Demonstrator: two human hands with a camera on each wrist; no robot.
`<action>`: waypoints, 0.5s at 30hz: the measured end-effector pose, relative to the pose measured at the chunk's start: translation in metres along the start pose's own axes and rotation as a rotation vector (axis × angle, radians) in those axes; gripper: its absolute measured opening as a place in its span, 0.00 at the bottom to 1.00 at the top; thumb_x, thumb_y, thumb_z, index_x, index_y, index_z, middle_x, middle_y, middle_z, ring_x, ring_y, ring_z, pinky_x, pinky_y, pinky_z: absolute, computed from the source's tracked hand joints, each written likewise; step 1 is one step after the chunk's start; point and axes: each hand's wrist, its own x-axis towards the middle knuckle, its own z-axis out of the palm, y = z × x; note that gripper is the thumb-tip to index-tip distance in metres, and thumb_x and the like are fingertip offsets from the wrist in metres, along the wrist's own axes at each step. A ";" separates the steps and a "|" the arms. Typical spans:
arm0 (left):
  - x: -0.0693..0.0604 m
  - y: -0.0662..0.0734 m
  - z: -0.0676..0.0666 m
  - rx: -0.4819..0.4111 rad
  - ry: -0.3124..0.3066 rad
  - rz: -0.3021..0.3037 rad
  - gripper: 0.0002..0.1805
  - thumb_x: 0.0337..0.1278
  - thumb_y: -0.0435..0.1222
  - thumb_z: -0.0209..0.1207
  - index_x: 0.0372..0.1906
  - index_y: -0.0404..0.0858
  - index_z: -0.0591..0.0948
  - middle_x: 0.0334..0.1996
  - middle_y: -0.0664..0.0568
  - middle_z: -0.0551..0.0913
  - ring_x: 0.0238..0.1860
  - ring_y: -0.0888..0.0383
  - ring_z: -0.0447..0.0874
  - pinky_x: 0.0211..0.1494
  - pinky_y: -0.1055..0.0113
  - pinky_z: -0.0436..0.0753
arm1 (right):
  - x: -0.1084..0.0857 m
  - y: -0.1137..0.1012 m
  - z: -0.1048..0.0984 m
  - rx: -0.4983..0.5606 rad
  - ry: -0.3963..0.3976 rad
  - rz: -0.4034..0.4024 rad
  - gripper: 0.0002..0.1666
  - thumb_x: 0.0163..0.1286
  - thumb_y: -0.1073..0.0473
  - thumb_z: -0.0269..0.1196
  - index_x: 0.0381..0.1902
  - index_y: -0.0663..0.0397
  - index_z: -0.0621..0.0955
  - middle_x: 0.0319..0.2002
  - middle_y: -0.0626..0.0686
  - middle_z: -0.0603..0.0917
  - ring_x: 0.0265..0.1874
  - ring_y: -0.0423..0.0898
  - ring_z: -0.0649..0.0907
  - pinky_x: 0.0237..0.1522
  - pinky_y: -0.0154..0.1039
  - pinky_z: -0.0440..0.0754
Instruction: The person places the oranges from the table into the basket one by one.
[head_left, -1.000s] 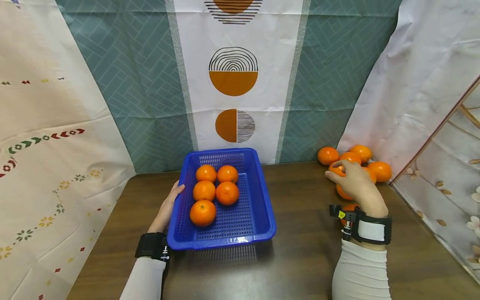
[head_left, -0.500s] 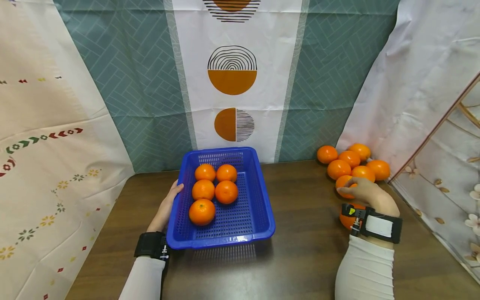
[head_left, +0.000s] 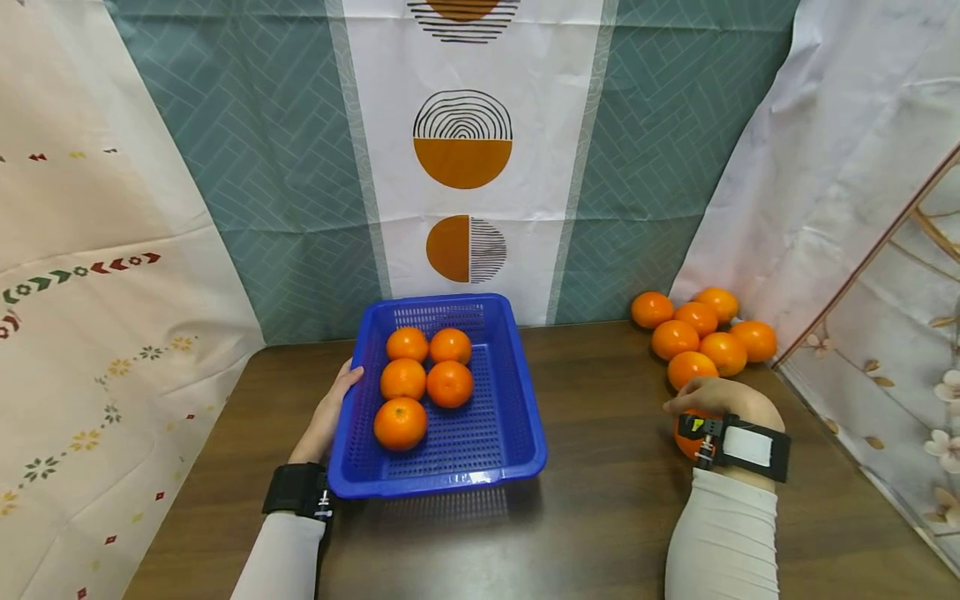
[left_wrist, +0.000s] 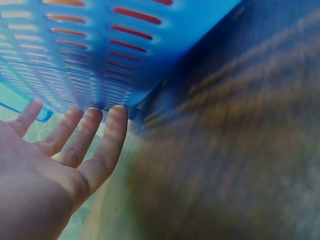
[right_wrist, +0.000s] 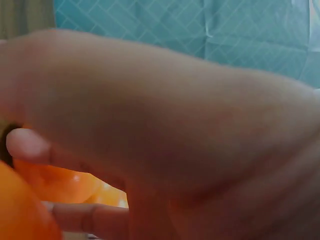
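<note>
At the left wall of a blue plastic basket, my left hand rests with its fingers against the outside. The left wrist view shows those extended fingers touching the slotted wall. Several oranges lie in the basket's left half. On the right, my right hand is over the nearest loose orange, partly covering it. In the right wrist view, that orange appears at the lower left beside the spread fingers; the thumb side of the hand fills the middle.
Several more oranges are grouped at the table's back right corner, just beyond my right hand. The brown wooden table meets hanging cloths at the back and sides.
My right hand has come back from above the grouped oranges towards the nearest single orange, uncovering the group. My left hand and the basket have stayed in place.
</note>
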 end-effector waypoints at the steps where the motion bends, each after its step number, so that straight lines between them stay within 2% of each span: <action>1: 0.000 0.001 0.000 0.002 -0.004 0.001 0.35 0.83 0.58 0.37 0.84 0.60 0.41 0.82 0.47 0.49 0.74 0.41 0.59 0.64 0.53 0.77 | 0.002 0.000 0.000 -0.064 -0.027 -0.020 0.37 0.68 0.40 0.69 0.61 0.63 0.77 0.52 0.63 0.77 0.50 0.59 0.75 0.49 0.50 0.76; 2: 0.000 0.002 -0.001 0.008 -0.004 0.004 0.35 0.83 0.58 0.37 0.85 0.60 0.41 0.82 0.46 0.49 0.74 0.40 0.59 0.63 0.53 0.77 | 0.003 0.000 0.001 -0.105 -0.030 -0.023 0.31 0.66 0.38 0.70 0.53 0.58 0.81 0.44 0.57 0.80 0.45 0.55 0.77 0.45 0.48 0.76; 4: -0.001 0.003 -0.002 0.023 -0.004 0.008 0.36 0.83 0.59 0.36 0.85 0.59 0.40 0.82 0.46 0.49 0.73 0.41 0.60 0.63 0.54 0.78 | 0.004 0.001 0.003 -0.147 -0.025 -0.070 0.22 0.66 0.44 0.71 0.46 0.55 0.83 0.39 0.51 0.81 0.41 0.51 0.78 0.42 0.43 0.75; 6: -0.001 0.003 -0.002 0.027 -0.005 0.012 0.36 0.83 0.59 0.36 0.85 0.59 0.40 0.82 0.45 0.48 0.72 0.41 0.61 0.61 0.56 0.79 | 0.006 0.001 0.003 -0.151 -0.053 -0.089 0.16 0.70 0.49 0.66 0.46 0.56 0.84 0.39 0.47 0.83 0.42 0.48 0.78 0.43 0.40 0.75; 7: -0.002 0.003 -0.003 0.028 -0.005 0.013 0.35 0.83 0.59 0.36 0.85 0.59 0.41 0.82 0.45 0.49 0.72 0.41 0.62 0.61 0.56 0.79 | 0.007 0.002 0.003 -0.182 -0.047 -0.101 0.13 0.70 0.51 0.64 0.44 0.54 0.84 0.38 0.46 0.82 0.41 0.47 0.78 0.43 0.39 0.74; 8: -0.002 0.002 -0.003 0.026 -0.006 0.014 0.35 0.83 0.59 0.36 0.85 0.59 0.41 0.82 0.44 0.49 0.72 0.41 0.62 0.61 0.56 0.80 | 0.007 0.002 0.004 -0.169 -0.045 -0.101 0.11 0.70 0.55 0.62 0.44 0.53 0.84 0.38 0.44 0.83 0.41 0.46 0.79 0.43 0.37 0.74; 11: -0.002 0.001 -0.002 0.018 -0.009 0.013 0.35 0.83 0.58 0.36 0.84 0.60 0.41 0.82 0.45 0.49 0.72 0.41 0.61 0.61 0.55 0.79 | 0.009 0.003 0.004 -0.104 -0.065 -0.099 0.12 0.71 0.59 0.58 0.46 0.56 0.84 0.41 0.45 0.83 0.44 0.45 0.78 0.45 0.36 0.74; 13: -0.002 0.000 -0.002 0.012 -0.011 0.014 0.35 0.83 0.58 0.36 0.84 0.60 0.41 0.82 0.45 0.49 0.73 0.41 0.61 0.62 0.53 0.78 | 0.010 0.003 0.004 -0.110 -0.043 -0.115 0.11 0.71 0.59 0.60 0.46 0.56 0.84 0.41 0.45 0.83 0.43 0.45 0.78 0.44 0.35 0.74; 14: -0.002 0.000 -0.002 0.010 -0.012 0.013 0.35 0.83 0.58 0.36 0.84 0.60 0.41 0.82 0.45 0.49 0.73 0.40 0.60 0.62 0.53 0.78 | 0.011 0.003 0.005 -0.093 -0.053 -0.111 0.11 0.72 0.59 0.60 0.46 0.58 0.84 0.41 0.46 0.83 0.43 0.45 0.78 0.44 0.34 0.74; 15: -0.002 0.000 -0.001 0.011 -0.011 0.012 0.35 0.83 0.58 0.36 0.84 0.60 0.41 0.82 0.45 0.49 0.73 0.40 0.61 0.62 0.52 0.78 | 0.012 0.002 0.005 -0.085 -0.117 -0.094 0.09 0.71 0.60 0.58 0.41 0.56 0.84 0.40 0.43 0.81 0.44 0.42 0.77 0.45 0.31 0.72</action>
